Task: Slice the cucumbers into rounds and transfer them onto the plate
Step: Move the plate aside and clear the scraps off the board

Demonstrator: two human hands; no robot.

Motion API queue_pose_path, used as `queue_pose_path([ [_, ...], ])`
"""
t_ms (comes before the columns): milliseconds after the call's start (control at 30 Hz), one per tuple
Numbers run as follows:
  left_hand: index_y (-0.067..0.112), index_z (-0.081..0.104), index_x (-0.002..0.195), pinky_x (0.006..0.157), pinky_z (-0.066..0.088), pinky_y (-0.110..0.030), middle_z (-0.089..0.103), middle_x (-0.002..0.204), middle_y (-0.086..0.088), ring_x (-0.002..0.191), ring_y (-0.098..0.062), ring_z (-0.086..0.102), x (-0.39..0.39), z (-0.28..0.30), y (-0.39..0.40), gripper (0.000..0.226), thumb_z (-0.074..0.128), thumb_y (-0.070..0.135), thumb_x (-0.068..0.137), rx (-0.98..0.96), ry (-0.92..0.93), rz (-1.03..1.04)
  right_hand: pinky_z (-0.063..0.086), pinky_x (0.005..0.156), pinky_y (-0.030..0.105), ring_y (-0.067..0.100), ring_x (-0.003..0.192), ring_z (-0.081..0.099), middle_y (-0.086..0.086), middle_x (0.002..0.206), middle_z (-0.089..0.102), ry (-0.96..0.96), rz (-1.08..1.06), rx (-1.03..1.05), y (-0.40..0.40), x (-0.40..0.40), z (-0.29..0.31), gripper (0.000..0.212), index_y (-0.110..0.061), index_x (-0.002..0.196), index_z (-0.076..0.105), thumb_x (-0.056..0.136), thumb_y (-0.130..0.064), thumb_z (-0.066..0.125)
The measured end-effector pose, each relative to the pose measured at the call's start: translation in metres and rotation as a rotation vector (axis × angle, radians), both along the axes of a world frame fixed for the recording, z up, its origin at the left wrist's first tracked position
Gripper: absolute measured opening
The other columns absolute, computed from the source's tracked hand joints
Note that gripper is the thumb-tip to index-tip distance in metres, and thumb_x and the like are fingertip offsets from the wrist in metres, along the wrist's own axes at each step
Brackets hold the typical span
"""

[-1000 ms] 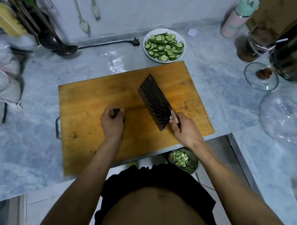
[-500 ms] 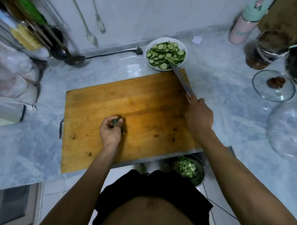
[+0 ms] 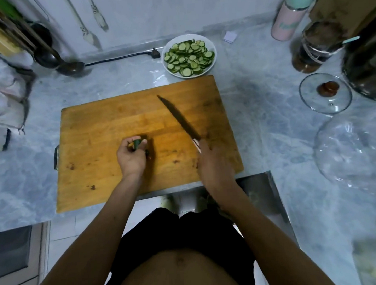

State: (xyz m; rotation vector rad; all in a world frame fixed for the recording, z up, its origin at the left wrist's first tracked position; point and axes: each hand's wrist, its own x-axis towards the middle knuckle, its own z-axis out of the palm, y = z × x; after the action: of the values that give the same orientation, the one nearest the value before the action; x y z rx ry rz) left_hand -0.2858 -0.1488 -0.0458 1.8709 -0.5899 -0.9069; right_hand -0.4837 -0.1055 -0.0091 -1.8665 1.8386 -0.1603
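Grey marble countertop (image 3: 257, 122) in a small kitchen, with a wooden cutting board (image 3: 109, 128) sitting at the near edge. On the board the left hand (image 3: 130, 156) has its fingers curled round a small dark green cucumber end piece (image 3: 137, 144), pinched near the middle of the board. Just right of it the right hand (image 3: 212, 162) grips the handle of a kitchen knife (image 3: 178, 119), the blade angled away to the far left over the board, well apart from the cucumber end. Touching the board's far edge, a white plate (image 3: 213, 47) is heaped with cucumber rounds (image 3: 188, 58). Off to the right there's a glass lid (image 3: 325, 93) lying on the counter, and a pink and mint bottle (image 3: 289, 19) stands against the far wall.
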Motion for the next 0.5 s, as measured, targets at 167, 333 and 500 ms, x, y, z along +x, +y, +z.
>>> queue_pose_path([
  [167,0.011,0.058,0.099,0.041,0.046,-0.022,0.058,0.077,0.002,0.051,-0.012,0.053,-0.003,-0.003,0.012,0.012,0.067,0.007,0.091,-0.009,0.01,0.02,0.041,0.072,0.034,0.034,0.099,0.063,0.019,0.129,0.051,0.182,-0.197,0.001,-0.007,-0.039,-0.008,0.047,-0.007,0.149,0.022,0.104,-0.012,0.034],
  [333,0.01,0.059,0.102,0.041,0.045,-0.016,0.06,0.081,0.0,0.047,-0.001,0.055,0.002,-0.001,0.016,0.014,0.066,0.007,0.091,-0.009,0.029,0.017,0.05,0.069,0.032,0.029,0.094,0.067,0.018,0.119,0.061,0.241,-0.087,0.057,0.015,-0.011,-0.017,0.048,0.001,0.148,0.018,0.104,-0.013,0.033],
  [500,0.011,0.058,0.099,0.04,0.045,-0.018,0.061,0.086,-0.005,0.045,-0.003,0.052,0.015,-0.002,0.018,0.014,0.067,0.006,0.091,-0.034,0.042,0.011,0.045,0.064,0.034,0.032,0.091,0.067,0.021,0.119,0.06,0.147,0.069,0.099,0.047,0.039,-0.016,0.045,0.0,0.145,0.018,0.104,-0.014,0.031],
])
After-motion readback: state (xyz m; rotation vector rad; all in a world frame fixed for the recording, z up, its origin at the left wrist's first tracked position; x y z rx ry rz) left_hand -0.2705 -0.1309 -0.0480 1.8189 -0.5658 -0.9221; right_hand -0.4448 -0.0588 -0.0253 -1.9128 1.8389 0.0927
